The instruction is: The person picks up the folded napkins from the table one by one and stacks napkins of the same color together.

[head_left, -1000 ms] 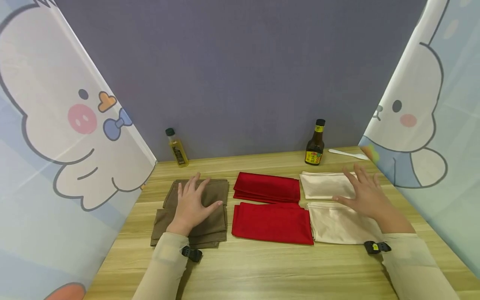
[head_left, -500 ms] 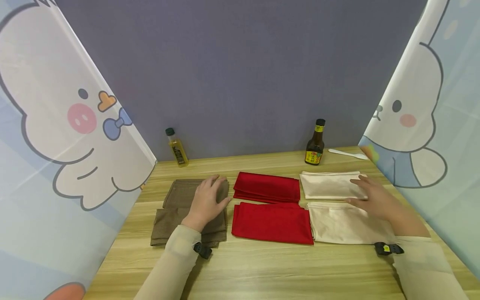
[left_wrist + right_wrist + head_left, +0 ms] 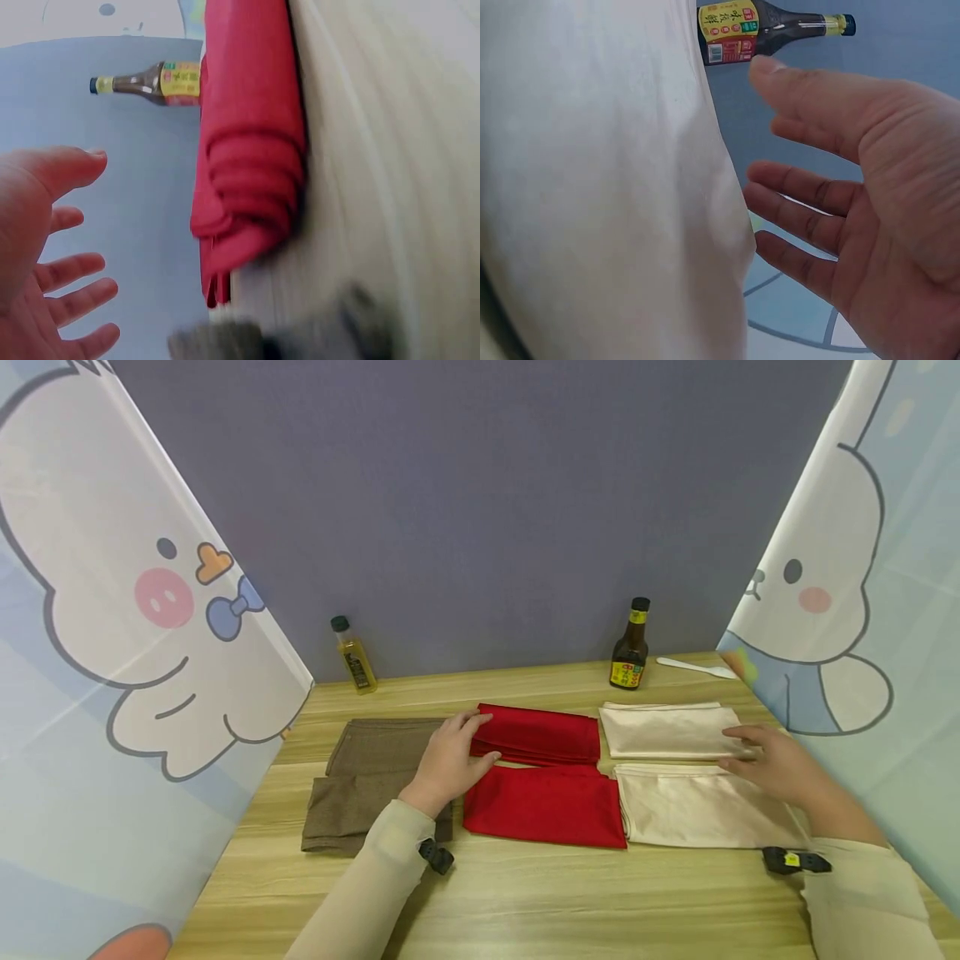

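My left hand (image 3: 448, 762) hovers between the brown and red cloths, fingers spread and slightly bent, holding nothing. Left of it lie a rear brown folded cloth (image 3: 382, 747) and a front brown folded cloth (image 3: 345, 810). A rear red folded cloth (image 3: 543, 732) and a front red folded cloth (image 3: 543, 806) are to its right; layered red folds fill the left wrist view. My right hand (image 3: 783, 767), also holding nothing, is over the right ends of the rear cream folded cloth (image 3: 663, 731) and front cream folded cloth (image 3: 697, 810). Its fingers are loosely extended; whether they touch fabric I cannot tell.
At the back of the wooden table (image 3: 525, 893) stand a small oil bottle (image 3: 356, 662) on the left and a dark sauce bottle (image 3: 630, 652) on the right. A white plastic spoon (image 3: 696, 668) lies beside the sauce bottle. Panels close in the back and both sides.
My left hand has moved right, from above the brown cloths to the left edge of the red ones. My right hand has shifted right across the cream cloths. The cloths have stayed put.
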Tool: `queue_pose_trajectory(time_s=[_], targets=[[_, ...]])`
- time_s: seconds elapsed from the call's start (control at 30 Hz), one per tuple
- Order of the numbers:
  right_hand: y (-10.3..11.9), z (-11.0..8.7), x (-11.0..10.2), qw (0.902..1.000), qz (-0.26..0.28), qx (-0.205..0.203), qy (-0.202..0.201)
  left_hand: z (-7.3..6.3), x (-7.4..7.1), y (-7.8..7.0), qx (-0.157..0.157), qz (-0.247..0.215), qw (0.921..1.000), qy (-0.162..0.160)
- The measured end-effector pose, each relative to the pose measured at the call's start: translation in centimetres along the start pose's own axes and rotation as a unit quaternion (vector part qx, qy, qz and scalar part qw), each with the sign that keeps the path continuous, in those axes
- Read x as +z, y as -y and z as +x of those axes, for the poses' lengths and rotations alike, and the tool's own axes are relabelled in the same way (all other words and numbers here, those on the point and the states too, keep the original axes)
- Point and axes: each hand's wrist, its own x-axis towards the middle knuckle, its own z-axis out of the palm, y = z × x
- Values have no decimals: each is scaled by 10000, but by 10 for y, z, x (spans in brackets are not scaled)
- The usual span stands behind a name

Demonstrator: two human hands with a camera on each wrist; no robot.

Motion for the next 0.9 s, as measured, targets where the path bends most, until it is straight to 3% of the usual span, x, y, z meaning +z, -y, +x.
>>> queue_pose_trajectory(time_s=[0.47,0.67,0.9], targets=[[-9,-10,-4,9989,271,378,-22,20,18,-35,286,-617,9971,349],[-12,-14,-4,9971,541,528,-16,23,25,-48,183,-833,9945,602],[-12,-17,-7,9957,674,567,296,28,32,-64,85,-1060,9904,880]])
